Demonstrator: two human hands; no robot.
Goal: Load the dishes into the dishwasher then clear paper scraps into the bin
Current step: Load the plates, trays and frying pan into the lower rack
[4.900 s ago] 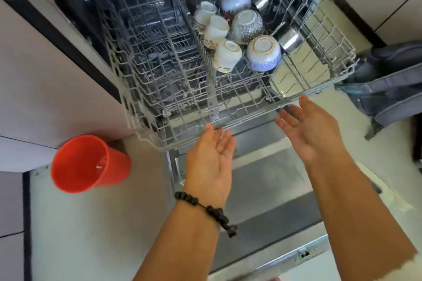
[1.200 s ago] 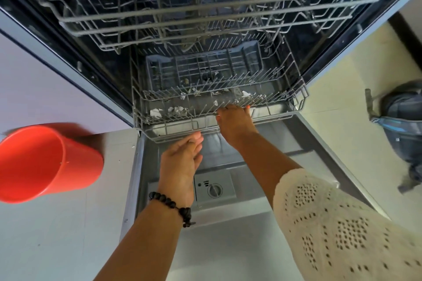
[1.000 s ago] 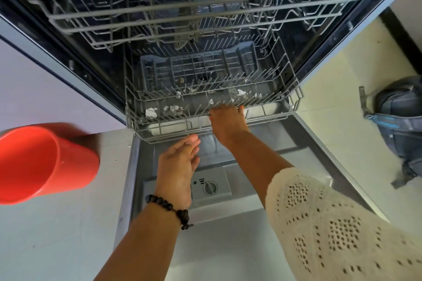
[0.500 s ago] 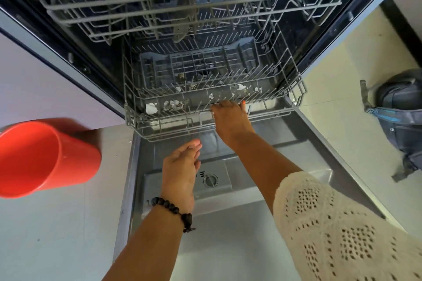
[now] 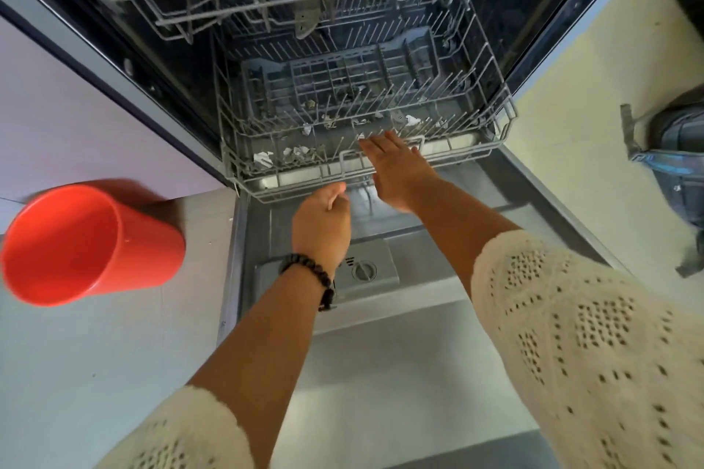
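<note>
Pale tiled kitchen floor, open dishwasher. White paper scraps (image 5: pixel 263 157) lie in the grey wire lower rack (image 5: pixel 506 126); none binned yet. Right hand (image 5: pixel 396 171) flat, fingers straight over the rack's front rail, holding nothing. Left hand (image 5: pixel 322 225) loosely curled, empty. Orange plastic bin (image 5: pixel 84 244) well apart, left. Dish loading: cannot tell.

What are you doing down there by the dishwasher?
A person is reaching into the open dishwasher. The right hand stretches, fingers straight, over the front rim of the bottom rack, where white paper scraps lie scattered among the prongs. The left hand hovers loosely curled just below the rack's front edge, holding nothing. An orange bin waits on the floor to the left. No scraps are picked up yet.
</note>
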